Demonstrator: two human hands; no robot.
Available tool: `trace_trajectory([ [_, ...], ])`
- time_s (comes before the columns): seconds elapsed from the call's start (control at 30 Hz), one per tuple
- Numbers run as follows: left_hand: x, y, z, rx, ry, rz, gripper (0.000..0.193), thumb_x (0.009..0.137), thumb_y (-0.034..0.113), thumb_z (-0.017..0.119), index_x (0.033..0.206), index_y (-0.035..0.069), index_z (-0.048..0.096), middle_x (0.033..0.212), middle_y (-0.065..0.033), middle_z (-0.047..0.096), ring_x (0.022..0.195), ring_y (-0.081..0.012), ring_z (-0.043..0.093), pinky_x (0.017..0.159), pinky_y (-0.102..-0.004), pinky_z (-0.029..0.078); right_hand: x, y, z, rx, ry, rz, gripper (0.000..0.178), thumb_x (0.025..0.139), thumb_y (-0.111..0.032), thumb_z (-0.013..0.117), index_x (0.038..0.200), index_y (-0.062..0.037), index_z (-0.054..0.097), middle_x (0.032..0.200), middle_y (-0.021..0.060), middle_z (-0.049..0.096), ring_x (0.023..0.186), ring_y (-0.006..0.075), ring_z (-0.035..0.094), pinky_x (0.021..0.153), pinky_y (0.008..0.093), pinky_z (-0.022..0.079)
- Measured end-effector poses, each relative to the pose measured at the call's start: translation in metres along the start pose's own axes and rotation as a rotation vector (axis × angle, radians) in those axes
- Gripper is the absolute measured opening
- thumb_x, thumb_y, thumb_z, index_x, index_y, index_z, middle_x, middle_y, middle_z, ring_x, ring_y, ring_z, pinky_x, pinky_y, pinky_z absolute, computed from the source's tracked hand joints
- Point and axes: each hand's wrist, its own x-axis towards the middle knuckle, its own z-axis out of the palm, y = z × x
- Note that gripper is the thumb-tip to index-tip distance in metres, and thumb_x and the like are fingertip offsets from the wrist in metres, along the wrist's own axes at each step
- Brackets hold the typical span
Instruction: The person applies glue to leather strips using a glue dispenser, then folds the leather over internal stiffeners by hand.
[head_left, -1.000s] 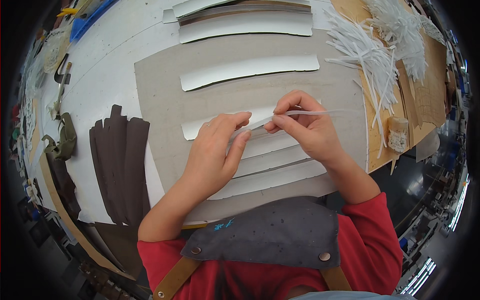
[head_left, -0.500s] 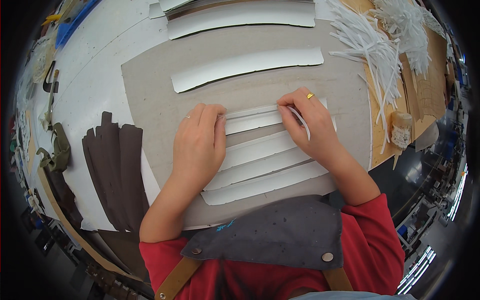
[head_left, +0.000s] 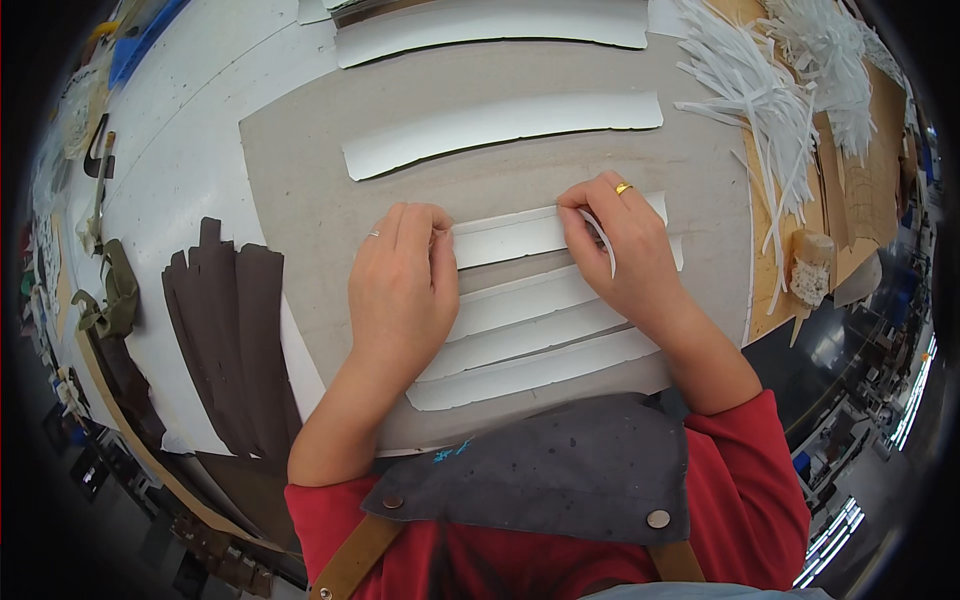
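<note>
Head view: the right hand (head_left: 622,240) pinches a narrow white strip (head_left: 607,246) between thumb and forefinger, its loose end curling nearward past the palm. The left hand (head_left: 402,272) has its thumb and curled fingertips drawn close together at the left part of a white panel (head_left: 510,240); whether they pinch the strip there I cannot tell. The strip runs along the panel's far edge between the two hands. Just nearer lie three more white pieces (head_left: 530,340), side by side on a grey board (head_left: 300,180); another white piece (head_left: 500,135) lies farther off, with a stack (head_left: 490,32) at the far side. To the left, dark brown strips (head_left: 228,345) lie on the white table (head_left: 200,140); to the right sits a heap of thin white strips (head_left: 752,95), with a pale cylinder (head_left: 808,268) nearer
</note>
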Motion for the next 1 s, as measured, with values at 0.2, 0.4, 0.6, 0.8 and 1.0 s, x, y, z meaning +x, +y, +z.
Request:
trace_trajectory([
  [0.2, 0.0, -0.002, 0.006, -0.023, 0.074, 0.009, 0.011, 0.08, -0.002, 0.058, 0.088, 0.004, 0.053, 0.079, -0.0093, 0.055, 0.067, -0.0271, 0.053, 0.06, -0.0375, 0.04, 0.001, -0.001, 0.001, -0.022, -0.003, -0.002, 0.013, 0.076, 0.005, 0.059, 0.084, -0.0026, 0.052, 0.074, 0.0111, 0.051, 0.065, 0.0264, 0.053, 0.057, 0.036, 0.044],
  [0.4, 0.0, 0.005, 0.001, 0.066, 0.007, -0.056, 0.01, 0.083, -0.001, 0.061, 0.09, 0.003, 0.055, 0.083, -0.0111, 0.06, 0.077, -0.0255, 0.062, 0.069, -0.0339, 0.048, 0.001, -0.002, 0.001, -0.027, 0.0, 0.0, 0.013, 0.076, 0.005, 0.06, 0.083, -0.0024, 0.052, 0.074, 0.0112, 0.051, 0.065, 0.0265, 0.054, 0.057, 0.0361, 0.045],
  [0.6, -0.002, 0.017, 0.003, 0.538, 0.226, 0.184, 0.019, 0.078, 0.005, 0.063, 0.096, 0.005, 0.061, 0.099, -0.0058, 0.062, 0.092, -0.0214, 0.057, 0.081, -0.0357, 0.037, 0.001, -0.001, 0.001, -0.057, 0.011, -0.005, 0.012, 0.077, 0.003, 0.061, 0.084, -0.0025, 0.053, 0.075, 0.0111, 0.052, 0.067, 0.0268, 0.055, 0.059, 0.0358, 0.047],
  [0.8, -0.017, 0.018, 0.019, 0.308, -0.017, 0.35, 0.029, 0.078, 0.006, 0.067, 0.106, 0.005, 0.062, 0.119, -0.0053, 0.061, 0.108, -0.0212, 0.057, 0.091, -0.0352, 0.038, 0.0, -0.003, 0.001, -0.089, 0.012, -0.019, 0.012, 0.078, 0.001, 0.063, 0.085, -0.0033, 0.054, 0.076, 0.0102, 0.053, 0.07, 0.0263, 0.056, 0.061, 0.035, 0.048],
  [1.0, -0.019, 0.017, 0.018, 0.306, -0.051, 0.364, 0.033, 0.078, 0.006, 0.068, 0.11, 0.003, 0.062, 0.119, -0.0075, 0.061, 0.109, -0.0236, 0.057, 0.088, -0.0363, 0.044, -0.005, 0.003, -0.014, -0.142, 0.015, -0.003, 0.01, 0.08, 0.0, 0.063, 0.086, -0.0036, 0.056, 0.078, 0.0101, 0.055, 0.071, 0.0254, 0.057, 0.061, 0.0337, 0.048],
])
